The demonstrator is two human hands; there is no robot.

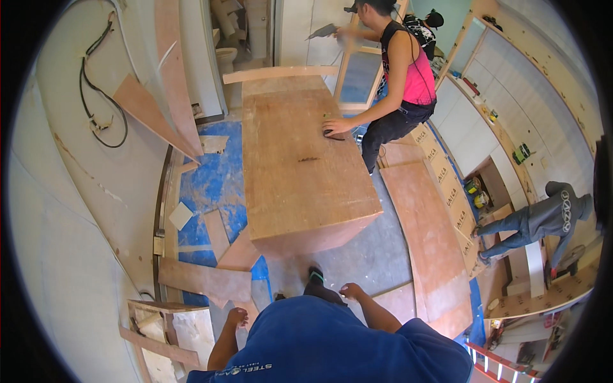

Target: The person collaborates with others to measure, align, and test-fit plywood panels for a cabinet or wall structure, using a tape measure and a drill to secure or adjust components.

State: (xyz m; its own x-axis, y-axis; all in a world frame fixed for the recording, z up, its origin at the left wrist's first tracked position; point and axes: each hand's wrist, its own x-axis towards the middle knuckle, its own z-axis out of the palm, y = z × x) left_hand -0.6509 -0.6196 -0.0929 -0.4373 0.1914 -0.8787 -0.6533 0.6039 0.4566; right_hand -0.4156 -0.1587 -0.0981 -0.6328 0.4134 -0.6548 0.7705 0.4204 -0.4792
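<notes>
Below plywood cabinet [300,159]: left hand [237,316], right hand [350,292] hanging, loosely curled.

The plywood cabinet box [300,159] is bare reddish-brown wood, matt and smooth-faced, with a small dark mark on its top panel. Just right of it, flat plywood sheets [424,230] show the same unfinished veneer, and to its left offcuts of plywood [204,277] lie on blue plastic floor sheeting [220,175] that looks scuffed and dusty, beside grey matt concrete floor [377,255]. Below the cabinet box, the person's left hand [237,316] and right hand [352,292] hang bare over a dark blue cloth shirt [332,348].
</notes>
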